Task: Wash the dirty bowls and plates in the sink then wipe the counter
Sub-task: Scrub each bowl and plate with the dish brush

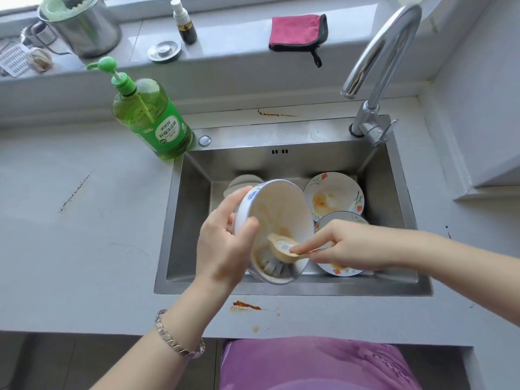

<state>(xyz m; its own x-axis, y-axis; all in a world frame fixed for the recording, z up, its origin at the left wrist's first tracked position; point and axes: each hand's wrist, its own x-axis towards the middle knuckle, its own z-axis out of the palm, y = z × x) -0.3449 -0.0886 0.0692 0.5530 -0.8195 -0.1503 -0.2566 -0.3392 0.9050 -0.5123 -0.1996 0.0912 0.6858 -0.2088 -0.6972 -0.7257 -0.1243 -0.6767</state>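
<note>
Over the sink (pixel 394 175), the left hand (pixel 225 243) grips a tilted, stained bowl (pixel 277 206) by its rim. The right hand (pixel 349 246) holds a dish brush (pixel 278 257) inside it. 2 dirty plates (pixel 334 192) lie in the basin just beside; sauce smears (pixel 246 305) mark the desk (pixel 84 235).
</note>
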